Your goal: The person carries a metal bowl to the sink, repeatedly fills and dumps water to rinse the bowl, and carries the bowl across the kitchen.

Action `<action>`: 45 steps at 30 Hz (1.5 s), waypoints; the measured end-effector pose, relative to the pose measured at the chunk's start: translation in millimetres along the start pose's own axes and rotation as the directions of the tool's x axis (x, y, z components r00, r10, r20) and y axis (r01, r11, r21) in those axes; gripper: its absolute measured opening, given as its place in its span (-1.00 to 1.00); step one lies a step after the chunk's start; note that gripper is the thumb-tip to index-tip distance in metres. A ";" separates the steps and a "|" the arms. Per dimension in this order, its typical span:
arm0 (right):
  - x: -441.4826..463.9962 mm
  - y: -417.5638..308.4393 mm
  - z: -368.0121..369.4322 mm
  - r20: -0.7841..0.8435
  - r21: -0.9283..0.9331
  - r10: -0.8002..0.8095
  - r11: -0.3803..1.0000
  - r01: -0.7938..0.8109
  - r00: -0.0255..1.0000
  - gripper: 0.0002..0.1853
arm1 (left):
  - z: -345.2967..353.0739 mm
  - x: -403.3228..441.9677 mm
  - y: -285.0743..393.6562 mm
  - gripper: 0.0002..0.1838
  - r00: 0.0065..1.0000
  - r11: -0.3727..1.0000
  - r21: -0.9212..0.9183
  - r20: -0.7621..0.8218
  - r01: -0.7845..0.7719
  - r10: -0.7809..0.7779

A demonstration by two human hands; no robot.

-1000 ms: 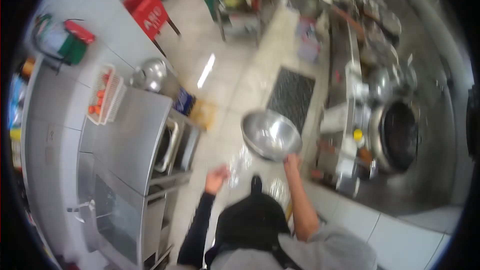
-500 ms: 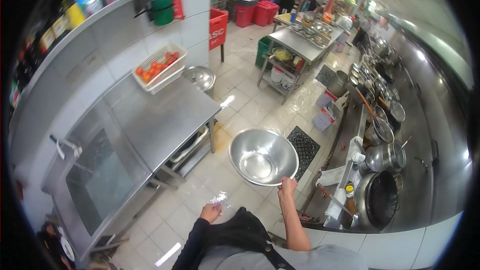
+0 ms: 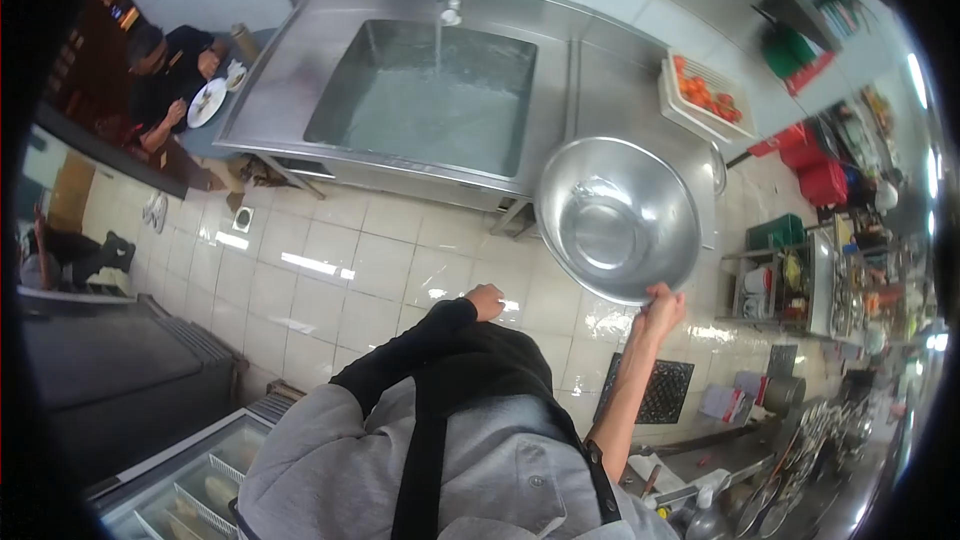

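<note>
My right hand (image 3: pixel 662 314) grips the near rim of a large steel mixing bowl (image 3: pixel 610 225). The bowl is tilted toward me, its shiny inside bare, and it overlaps the counter's front edge in view. In front of my apron, my left hand (image 3: pixel 487 302) is closed with curled fingers; whether anything is inside cannot be made out. Beyond both hands, water runs from a tap (image 3: pixel 449 2) into a sink (image 3: pixel 318 120) filled with cloudy water. A white basket (image 3: pixel 672 105) on the counter holds several tomatoes (image 3: pixel 705 95).
At left, a seated person (image 3: pixel 172 70) in dark clothing is beside a white plate (image 3: pixel 207 103). A glass-topped case (image 3: pixel 190 480) stands near my left side. A black floor mat (image 3: pixel 650 387) lies at right, with a work table (image 3: pixel 822 285) and stove-side utensils further off.
My view has swung left, bringing the sink and seated person to the middle and left. The mixing bowl, still in my right hand, now appears before the counter edge.
</note>
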State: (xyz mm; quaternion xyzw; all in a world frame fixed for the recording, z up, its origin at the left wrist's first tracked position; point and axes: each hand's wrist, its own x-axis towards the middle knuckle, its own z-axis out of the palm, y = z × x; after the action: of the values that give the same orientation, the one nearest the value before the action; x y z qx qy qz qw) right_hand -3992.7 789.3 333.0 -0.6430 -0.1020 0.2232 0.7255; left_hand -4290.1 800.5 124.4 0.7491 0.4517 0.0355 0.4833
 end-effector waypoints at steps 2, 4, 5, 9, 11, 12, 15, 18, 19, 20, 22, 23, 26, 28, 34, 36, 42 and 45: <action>-4.7 12.6 58.9 0.081 0.000 -0.047 0.999 0.047 0.996 -0.77 | -19.5 -7.0 -32.7 -0.72 0.998 1.000 0.016 -0.060 0.000 0.001; -16.3 14.6 119.5 0.148 -0.042 -0.043 0.998 0.050 0.988 -0.69 | -38.3 -17.2 -54.8 -0.71 0.991 1.000 0.003 -0.133 0.022 -0.022; -13.4 26.6 148.6 0.186 -0.042 -0.068 0.996 0.077 0.980 -0.66 | -51.0 -23.8 -62.6 -0.70 0.983 0.999 -0.019 -0.178 0.047 -0.050; -19.8 53.9 283.3 0.296 -0.105 -0.321 0.925 0.365 0.900 -0.64 | -87.4 -35.3 -96.0 -0.64 0.948 0.976 -0.085 -0.234 0.202 -0.217; -34.5 61.5 336.0 0.393 -0.341 -0.563 0.644 0.684 0.727 -0.70 | -112.5 -45.0 -86.7 -0.62 0.933 0.951 -0.199 -0.228 0.236 -0.280; -41.3 69.0 362.2 0.428 -0.386 -0.617 0.536 0.751 0.660 -0.74 | -123.4 -46.0 -82.2 -0.61 0.931 0.933 -0.279 -0.218 0.229 -0.293; -50.7 101.6 425.9 0.576 -0.341 -0.670 0.323 0.883 0.468 -0.82 | -145.2 -34.3 -75.1 -0.65 0.911 0.882 -0.438 -0.266 0.175 -0.313; -57.2 139.9 474.8 0.726 -0.306 -0.607 0.133 0.942 0.322 -0.85 | -179.7 -12.2 -74.9 -0.64 0.904 0.792 -0.609 -0.313 0.043 -0.290; -58.5 155.0 489.2 0.769 -0.310 -0.571 0.062 0.949 0.289 -0.85 | -204.9 -7.3 -68.2 -0.63 0.908 0.732 -0.682 -0.303 0.006 -0.289; -59.2 169.4 499.8 0.818 -0.288 -0.507 0.049 0.956 0.273 -0.84 | -229.0 -0.6 -64.7 -0.62 0.916 0.667 -0.744 -0.288 -0.030 -0.280; -58.3 189.9 511.4 0.897 -0.250 -0.374 0.012 0.968 0.236 -0.81 | -261.1 22.9 -72.9 -0.62 0.874 0.695 -0.715 -0.385 -0.079 -0.297; -60.0 198.1 518.3 0.895 -0.295 -0.337 0.047 0.954 0.293 -0.83 | -277.8 35.0 -79.5 -0.62 0.839 0.719 -0.683 -0.461 -0.128 -0.289; -62.6 223.9 535.6 0.847 -0.457 -0.206 0.189 0.869 0.490 -0.83 | -307.8 80.7 -128.1 -0.66 0.643 0.831 -0.550 -0.665 -0.078 -0.380; -55.9 231.8 542.8 0.774 -0.582 -0.085 0.295 0.758 0.627 -0.76 | -341.7 97.4 -147.2 -0.63 0.549 0.825 -0.510 -0.629 0.243 -0.550; 33.0 396.8 525.4 0.436 -0.709 0.212 0.679 0.189 0.874 -0.82 | -397.9 160.4 -252.2 -0.44 0.583 0.654 -0.333 -0.297 0.680 -0.757; 52.4 406.5 521.1 0.403 -0.855 0.597 0.515 0.054 0.694 -0.80 | -364.5 192.5 -369.9 -0.47 0.578 0.662 -0.080 -0.418 0.745 -0.701; 39.9 451.2 501.8 0.320 -0.902 0.378 0.403 0.157 0.869 -0.72 | -472.3 189.2 -371.3 -0.59 0.749 0.715 0.228 -0.140 0.661 -0.648; 3.8 420.7 509.3 0.308 -0.807 0.125 0.559 0.189 0.943 -0.75 | -506.4 183.6 -382.4 -0.79 0.932 0.719 0.694 0.274 -0.021 -0.237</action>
State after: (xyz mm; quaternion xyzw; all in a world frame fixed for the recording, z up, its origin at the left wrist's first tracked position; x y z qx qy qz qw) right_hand -4291.9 1273.8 -1.7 -0.8585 -0.3265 0.2398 0.3145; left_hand -4675.5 1329.1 33.4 0.8404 0.3845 -0.2940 0.2439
